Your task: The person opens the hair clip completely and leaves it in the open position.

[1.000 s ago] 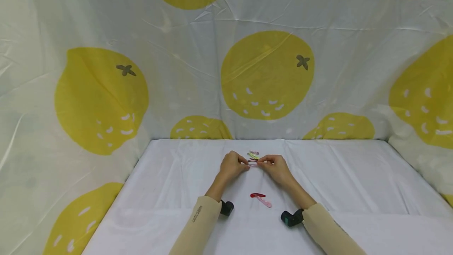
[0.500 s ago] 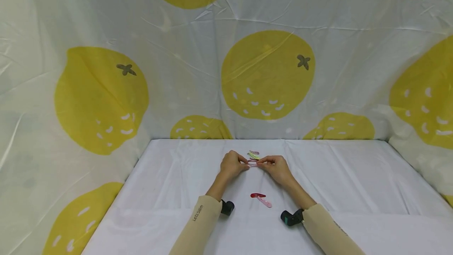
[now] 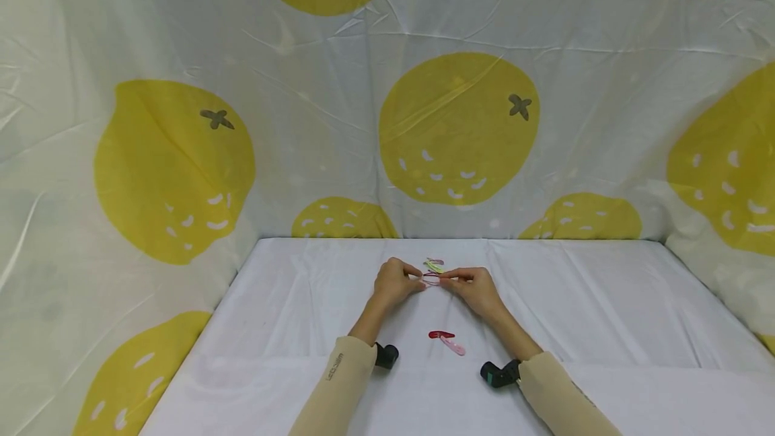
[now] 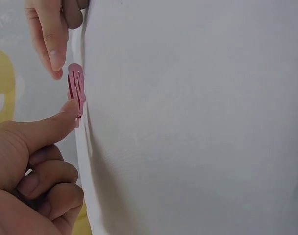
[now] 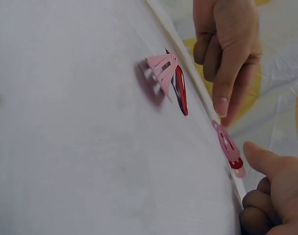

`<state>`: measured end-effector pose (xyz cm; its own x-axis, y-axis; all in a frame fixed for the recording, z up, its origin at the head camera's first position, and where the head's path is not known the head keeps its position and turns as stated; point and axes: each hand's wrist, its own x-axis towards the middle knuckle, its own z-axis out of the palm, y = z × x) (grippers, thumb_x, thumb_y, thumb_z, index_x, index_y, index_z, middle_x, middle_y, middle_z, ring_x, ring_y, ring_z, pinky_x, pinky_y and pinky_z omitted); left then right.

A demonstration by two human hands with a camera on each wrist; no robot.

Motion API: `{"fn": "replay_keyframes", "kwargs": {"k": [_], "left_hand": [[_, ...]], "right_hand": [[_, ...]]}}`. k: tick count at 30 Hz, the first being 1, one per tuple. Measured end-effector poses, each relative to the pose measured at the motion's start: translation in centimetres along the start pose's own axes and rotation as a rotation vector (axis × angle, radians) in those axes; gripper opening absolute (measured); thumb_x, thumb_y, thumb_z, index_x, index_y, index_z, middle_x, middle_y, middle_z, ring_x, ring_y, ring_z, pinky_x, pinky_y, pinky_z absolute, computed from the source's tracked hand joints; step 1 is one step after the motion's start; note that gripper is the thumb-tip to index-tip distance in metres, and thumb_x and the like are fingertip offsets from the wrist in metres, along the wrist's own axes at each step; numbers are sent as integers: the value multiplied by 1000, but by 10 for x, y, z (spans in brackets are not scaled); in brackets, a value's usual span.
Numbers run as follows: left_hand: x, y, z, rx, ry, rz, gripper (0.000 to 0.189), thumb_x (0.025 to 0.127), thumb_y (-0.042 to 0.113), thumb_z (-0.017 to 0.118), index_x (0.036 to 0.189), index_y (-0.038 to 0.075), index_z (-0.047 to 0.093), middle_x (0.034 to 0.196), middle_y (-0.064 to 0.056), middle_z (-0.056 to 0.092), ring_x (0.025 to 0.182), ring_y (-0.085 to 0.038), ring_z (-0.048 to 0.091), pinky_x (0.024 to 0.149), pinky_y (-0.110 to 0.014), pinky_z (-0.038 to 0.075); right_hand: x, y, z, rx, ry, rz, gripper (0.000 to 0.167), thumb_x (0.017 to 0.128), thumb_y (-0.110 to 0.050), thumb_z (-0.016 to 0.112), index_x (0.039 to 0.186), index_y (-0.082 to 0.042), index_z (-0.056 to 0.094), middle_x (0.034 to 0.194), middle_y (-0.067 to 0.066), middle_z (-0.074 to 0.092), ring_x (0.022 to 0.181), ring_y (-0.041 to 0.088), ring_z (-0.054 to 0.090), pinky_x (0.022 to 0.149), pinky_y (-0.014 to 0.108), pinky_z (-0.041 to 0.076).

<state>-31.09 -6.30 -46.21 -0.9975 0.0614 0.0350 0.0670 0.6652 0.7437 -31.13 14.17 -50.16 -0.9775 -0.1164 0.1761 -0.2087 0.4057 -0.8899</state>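
Note:
Between my two hands, a pink snap hair clip (image 4: pixel 76 78) overlaps a red hair clip (image 5: pixel 235 163). My left hand (image 3: pixel 395 281) pinches one end, its thumb (image 4: pixel 61 125) lying across the clips. At the opposite end, my right hand (image 3: pixel 477 289) holds with thumb and index fingertips. Its thumb (image 5: pixel 259 155) sits close beside the clips, and the exact contact is hidden. Nearer the body lie a second red hair clip (image 3: pixel 440 334) and a pink hair clip (image 3: pixel 454 347), touching each other. That pink clip looks splayed in the right wrist view.
Just beyond my fingers lie a yellow-green hair clip (image 3: pixel 434 266) and a small pinkish clip (image 3: pixel 435 261). A white cloth covers the table (image 3: pixel 290 328). A lemon-print curtain (image 3: pixel 327 126) stands behind it and along both sides.
My left hand has shifted slightly left, and my right fingers have dropped a little. The clips between my hands have moved slightly, while the pair near the body lies still.

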Motion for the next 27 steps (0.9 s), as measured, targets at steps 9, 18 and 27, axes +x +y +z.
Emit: {"fn": "replay_keyframes", "kwargs": {"k": [9, 18, 27], "left_hand": [[-28, -2, -25, -173, -74, -3, 22, 81, 8, 88, 101, 3, 83, 59, 4, 46, 61, -11, 40, 56, -23, 32], [-60, -12, -31, -172, -233, 94, 25, 77, 7, 90, 101, 6, 84, 55, 6, 45, 57, -9, 39, 53, -21, 30], [-72, -9, -23, -167, -367, 138, 22, 74, 2, 90, 95, 4, 84, 57, 6, 53, 57, -6, 44, 53, -19, 33]], "right_hand": [[-25, -15, -17, 19, -37, 119, 25, 90, -28, 82, 112, -18, 82, 69, -4, 51, 74, 11, 44, 60, 23, 34], [-69, -31, -23, 47, -122, 223, 29, 88, -32, 83, 114, -20, 82, 64, -5, 55, 79, 12, 52, 69, 23, 40], [-89, -29, -16, 79, -225, 147, 28, 86, -23, 84, 112, -11, 82, 71, -2, 65, 65, 3, 47, 61, 19, 38]]}}
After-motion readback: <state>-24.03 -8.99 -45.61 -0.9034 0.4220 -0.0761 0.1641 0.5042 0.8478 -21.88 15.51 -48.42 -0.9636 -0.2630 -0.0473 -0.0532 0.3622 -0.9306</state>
